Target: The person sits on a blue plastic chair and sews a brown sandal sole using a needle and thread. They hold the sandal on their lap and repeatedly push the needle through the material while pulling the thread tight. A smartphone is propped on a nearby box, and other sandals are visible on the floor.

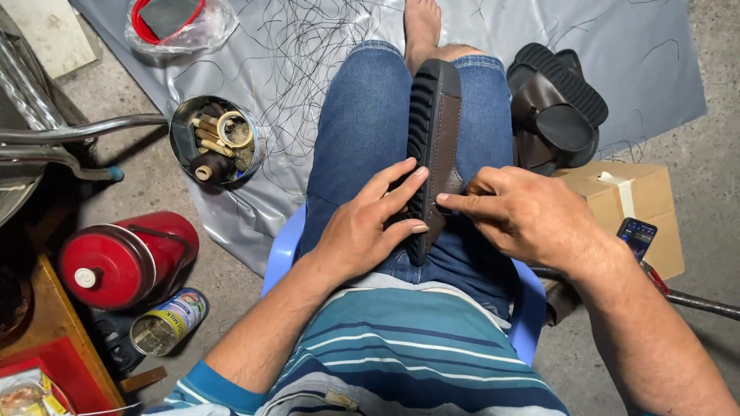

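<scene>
Brown sandal (433,146) stands on edge on the lap, ribbed black sole facing 9 o'clock. Left hand (368,227) presses the sole, fingers spread flat against it. Right hand (518,216) at 3 o'clock, fingers pinched on the sandal's upper edge. Tin of tools (218,142) at 10 o'clock; 2 more sandals (556,108) at 2 o'clock.

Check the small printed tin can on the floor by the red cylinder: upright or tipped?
Tipped. The small printed tin can lies on its side beside the red cylinder, its open end facing the camera.
</scene>
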